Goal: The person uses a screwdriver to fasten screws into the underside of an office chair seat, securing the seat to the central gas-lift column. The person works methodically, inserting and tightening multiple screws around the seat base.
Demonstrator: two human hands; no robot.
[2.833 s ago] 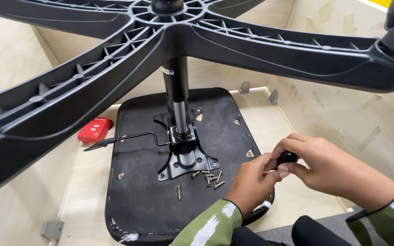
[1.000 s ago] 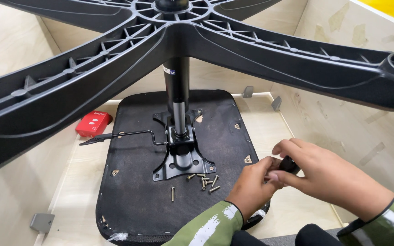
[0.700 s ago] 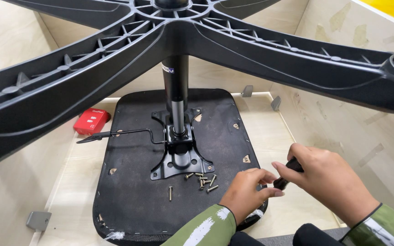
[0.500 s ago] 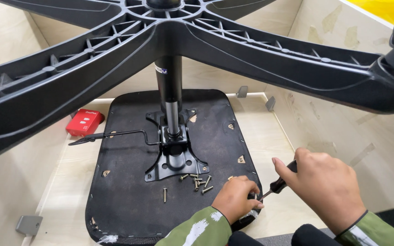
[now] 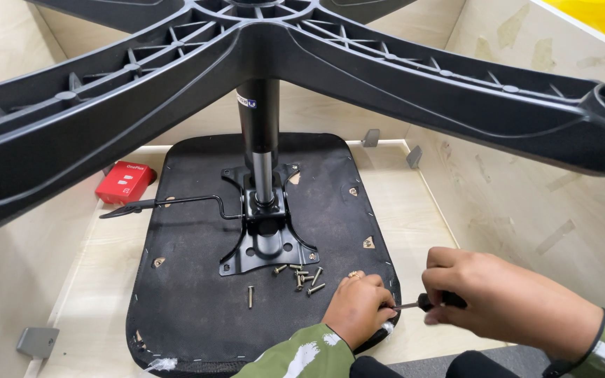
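An upturned office chair fills the view: its black seat underside (image 5: 197, 294) lies flat in a wooden box, the gas column (image 5: 259, 133) rises from a black metal mounting plate (image 5: 267, 241), and the star base (image 5: 260, 42) spreads overhead. My right hand (image 5: 498, 301) grips a black-handled screwdriver (image 5: 428, 303) held level, its tip at the seat's near right edge. My left hand (image 5: 360, 308) rests curled on that edge, fingers around the screwdriver's tip. Several loose screws (image 5: 301, 274) lie just in front of the plate.
A red box (image 5: 125, 180) sits at the seat's far left, beside the black adjustment lever (image 5: 169, 204). Plywood walls (image 5: 519, 189) enclose the seat, with grey brackets (image 5: 36, 341) at the corners. The star base's arms hang low over the work area.
Both hands have slid down and right to the seat's near right edge. The camera has tipped, so the seat sits higher in view. The screwdriver now lies level between the hands.
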